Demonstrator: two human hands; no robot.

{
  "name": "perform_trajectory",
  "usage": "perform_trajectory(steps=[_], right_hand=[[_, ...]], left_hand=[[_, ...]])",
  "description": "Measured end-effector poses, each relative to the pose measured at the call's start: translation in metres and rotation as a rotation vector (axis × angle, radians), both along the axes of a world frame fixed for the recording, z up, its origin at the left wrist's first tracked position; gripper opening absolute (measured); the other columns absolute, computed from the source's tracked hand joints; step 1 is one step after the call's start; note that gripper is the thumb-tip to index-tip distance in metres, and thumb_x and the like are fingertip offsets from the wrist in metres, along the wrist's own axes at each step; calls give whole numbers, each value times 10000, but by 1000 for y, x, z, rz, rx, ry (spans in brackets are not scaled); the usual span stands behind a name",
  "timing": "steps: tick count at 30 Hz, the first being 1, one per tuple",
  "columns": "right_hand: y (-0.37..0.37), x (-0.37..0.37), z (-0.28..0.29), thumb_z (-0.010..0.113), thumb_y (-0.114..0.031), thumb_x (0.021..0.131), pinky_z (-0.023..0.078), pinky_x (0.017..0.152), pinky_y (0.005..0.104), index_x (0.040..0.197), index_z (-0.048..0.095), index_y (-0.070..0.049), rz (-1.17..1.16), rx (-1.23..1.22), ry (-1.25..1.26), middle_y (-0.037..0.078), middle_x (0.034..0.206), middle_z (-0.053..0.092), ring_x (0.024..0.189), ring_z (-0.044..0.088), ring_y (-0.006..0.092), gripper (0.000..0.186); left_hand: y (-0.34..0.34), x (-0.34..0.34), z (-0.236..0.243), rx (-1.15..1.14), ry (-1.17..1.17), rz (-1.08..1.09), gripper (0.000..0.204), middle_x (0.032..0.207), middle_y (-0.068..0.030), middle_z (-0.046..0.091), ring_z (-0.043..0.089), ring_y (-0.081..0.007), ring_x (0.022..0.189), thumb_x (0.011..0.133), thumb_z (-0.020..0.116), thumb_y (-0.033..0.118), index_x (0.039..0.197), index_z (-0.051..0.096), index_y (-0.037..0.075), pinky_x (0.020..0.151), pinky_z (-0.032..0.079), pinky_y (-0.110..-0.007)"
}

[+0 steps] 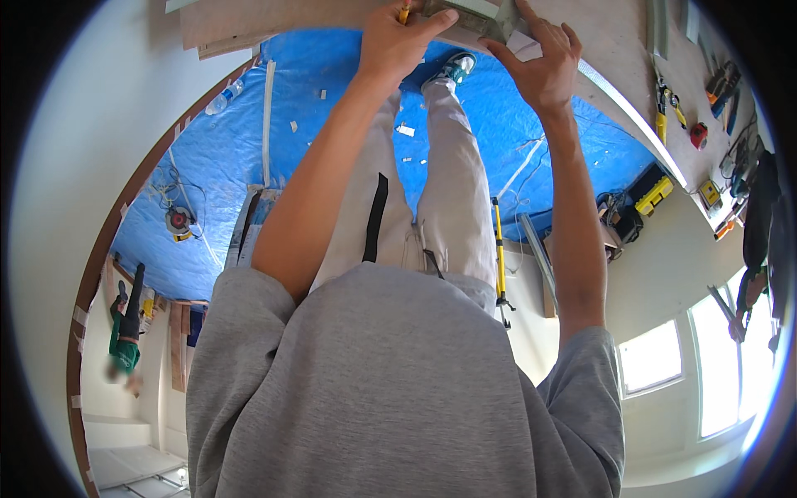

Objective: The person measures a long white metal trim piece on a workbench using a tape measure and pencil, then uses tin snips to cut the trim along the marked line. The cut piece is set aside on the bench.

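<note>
At the top edge, over a pale tan board, my two hands are at a grey metal channel piece. My left hand is closed around a pencil, of which only an orange-yellow bit shows. Its thumb reaches along the channel's left end. Across from it, my right hand has thumb and forefinger on either side of a flat grey metal plate, gripping it against the channel. The upper ends of both pieces are cut off by the picture's edge.
Yellow-handled snips, a red tape measure and pliers lie along the board at right. Blue sheeting covers the floor, with paper scraps, a plastic bottle and a corded power tool. A person in green is far left; another is at right.
</note>
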State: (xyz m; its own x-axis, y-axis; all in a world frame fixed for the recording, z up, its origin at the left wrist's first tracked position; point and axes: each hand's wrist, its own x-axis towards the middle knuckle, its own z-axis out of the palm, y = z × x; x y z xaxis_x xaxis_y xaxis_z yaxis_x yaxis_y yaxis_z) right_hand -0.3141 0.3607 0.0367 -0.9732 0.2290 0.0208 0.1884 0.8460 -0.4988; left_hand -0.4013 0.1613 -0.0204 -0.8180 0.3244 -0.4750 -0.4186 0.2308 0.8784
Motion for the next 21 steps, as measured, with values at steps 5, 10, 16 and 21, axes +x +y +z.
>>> perform_trajectory(steps=[5, 10, 16, 21], right_hand=[[-2, -1, 3, 915, -385, 680, 365, 1121, 538, 1415, 619, -61, -4, 5, 16, 105, 1061, 736, 1083, 655, 298, 856], [-2, -2, 6, 906, -404, 689, 361, 1124, 537, 1421, 615, -72, -17, -24, -8, 109, 1063, 737, 1071, 661, 299, 855], [2, 0, 2, 900, -403, 689, 342, 1136, 536, 1428, 615, -102, -10, -7, 12, 103, 1097, 737, 1040, 670, 290, 848], [4, 2, -9, 933, -467, 704, 340, 1145, 529, 1399, 663, -165, 15, 60, 89, 71, 1084, 777, 1099, 701, 221, 804]], left_hand=[[-5, -6, 6, -11, -90, -98, 322, 682, 67, 505, 422, -60, 644, 917, 811, 295, 783, 634, 62, 570, 347, -273], [-5, -7, 13, 68, -96, -54, 301, 703, 69, 480, 386, -46, 655, 875, 839, 274, 810, 666, 36, 586, 298, -271], [-7, -9, 19, 45, -167, -88, 306, 988, -10, 760, 629, -55, 897, 917, 813, 229, 1121, 772, 5, 831, 481, -237], [-6, -11, 25, -12, -146, -67, 294, 891, 37, 697, 548, -38, 788, 908, 823, 241, 1072, 765, 4, 715, 438, -233]])
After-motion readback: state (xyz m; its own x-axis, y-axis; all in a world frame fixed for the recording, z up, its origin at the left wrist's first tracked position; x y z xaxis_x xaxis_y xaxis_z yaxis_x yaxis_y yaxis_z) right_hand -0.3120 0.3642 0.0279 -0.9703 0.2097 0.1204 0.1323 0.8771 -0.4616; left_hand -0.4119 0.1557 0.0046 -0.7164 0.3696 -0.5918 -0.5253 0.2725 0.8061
